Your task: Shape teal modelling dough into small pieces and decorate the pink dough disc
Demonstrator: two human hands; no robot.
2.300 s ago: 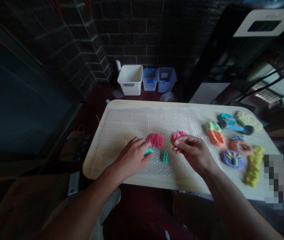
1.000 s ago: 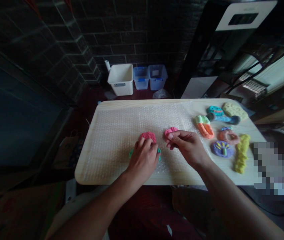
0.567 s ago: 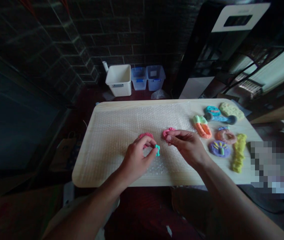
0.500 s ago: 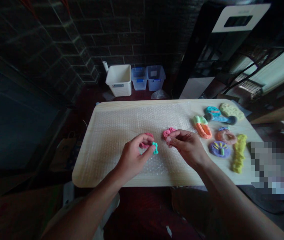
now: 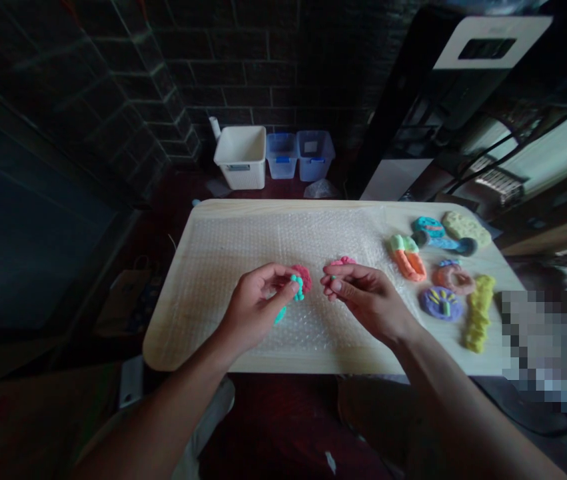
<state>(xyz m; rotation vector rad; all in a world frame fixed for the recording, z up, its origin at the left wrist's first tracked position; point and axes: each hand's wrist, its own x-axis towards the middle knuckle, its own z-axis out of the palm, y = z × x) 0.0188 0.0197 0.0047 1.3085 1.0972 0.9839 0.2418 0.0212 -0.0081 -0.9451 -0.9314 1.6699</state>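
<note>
My left hand (image 5: pixel 253 307) is closed, pinching a teal beaded clay piece (image 5: pixel 298 288) between thumb and forefinger above the bubble wrap. Just behind that piece lies a crimson clay lump (image 5: pixel 304 277), partly covered by the fingers. Another teal clay piece (image 5: pixel 280 315) rests on the bubble wrap under my left thumb, mostly hidden. My right hand (image 5: pixel 366 297) is also closed, its thumb and fingertips around a small green bit of clay (image 5: pixel 334 278). A pink clay shape (image 5: pixel 346 260) shows beyond the right fingers, largely hidden by them.
Bubble wrap (image 5: pixel 233 253) covers much of the wooden table (image 5: pixel 173 357). Several clay models sit at the right, among them an orange-and-green one (image 5: pixel 408 259), a purple disc (image 5: pixel 433 307) and a yellow strip (image 5: pixel 480 313). A white bin (image 5: pixel 241 157) and two blue tubs (image 5: pixel 316 157) stand behind.
My left hand has picked up the teal beaded piece from the bubble wrap and drawn it leftward. My right hand stays near the pink shape, its fingertips turned, with green now visible between them.
</note>
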